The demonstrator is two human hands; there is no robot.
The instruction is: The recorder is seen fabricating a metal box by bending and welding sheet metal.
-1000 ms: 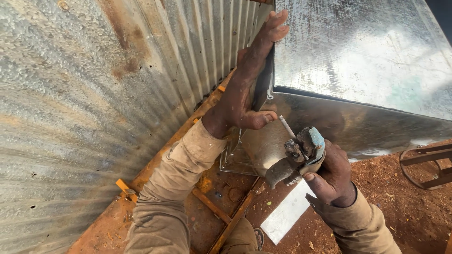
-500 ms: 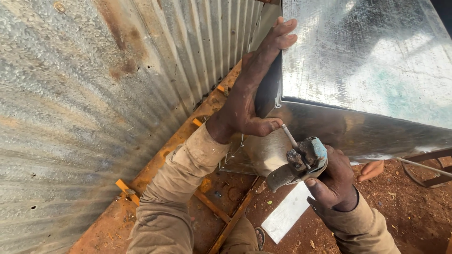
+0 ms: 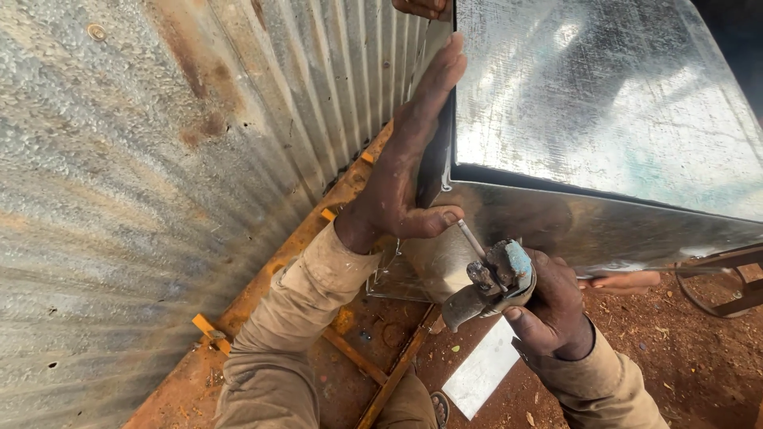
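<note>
Now the corrugated wall [image 3: 159, 159] fills the side beyond the left hand [image 3: 401, 187], which has slid higher, lying flat and open along the box [image 3: 596, 119] corner seam. Below it, the right hand [image 3: 552, 306] grips the electrode holder [image 3: 493, 282], rod tip nearing the seam.

The bare reddish-brown dirt ground [image 3: 699, 357] filled the lower right of the frame, strewn with small leaves and scraps. A flat pale rectangular offcut of sheet metal [image 3: 481, 368] lay on it at bottom centre. Just left of that, a rusty orange-painted steel frame of angle bars [image 3: 350, 199] rested on the ground, running from the lower left up toward the centre. At the right edge a dark curved metal ring [image 3: 715, 298] sat on the dirt.
</note>
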